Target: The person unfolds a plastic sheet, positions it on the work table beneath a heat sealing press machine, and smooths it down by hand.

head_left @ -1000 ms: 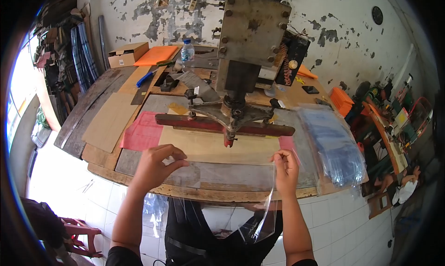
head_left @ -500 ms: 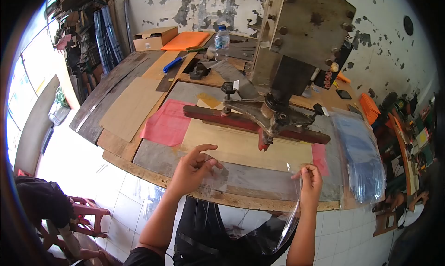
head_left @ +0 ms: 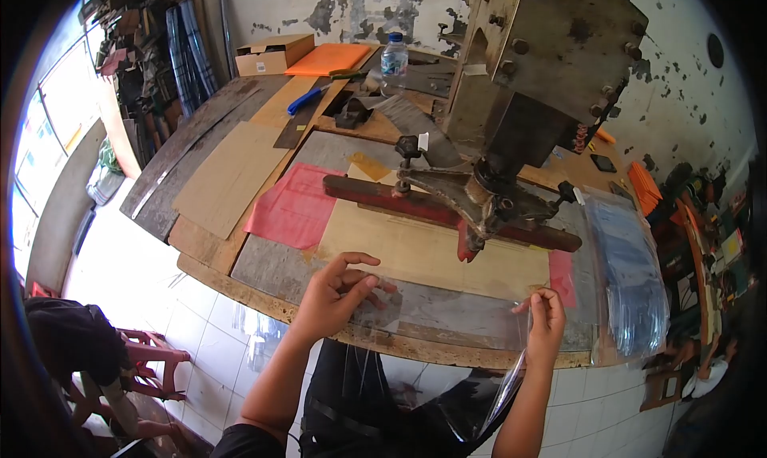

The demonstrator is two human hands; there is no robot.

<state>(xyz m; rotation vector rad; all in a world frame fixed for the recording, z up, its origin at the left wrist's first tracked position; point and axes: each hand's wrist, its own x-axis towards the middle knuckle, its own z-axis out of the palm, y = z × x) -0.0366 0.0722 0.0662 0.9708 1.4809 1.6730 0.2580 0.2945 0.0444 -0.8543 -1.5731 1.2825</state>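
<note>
I see clear plastic film (head_left: 502,397) hanging below the right hand's (head_left: 546,324) pinching fingers — left hand (head_left: 329,300) half-curled, hold unclear

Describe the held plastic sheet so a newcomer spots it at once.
Start at the big metal press, then go down to the right hand. The clear plastic sheet hangs from it, glossy-edged, unlike the bluish plastic stack lying farther right.

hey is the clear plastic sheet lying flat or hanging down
Hanging down: the clear plastic sheet drops from the right hand past the table's front edge.
</note>
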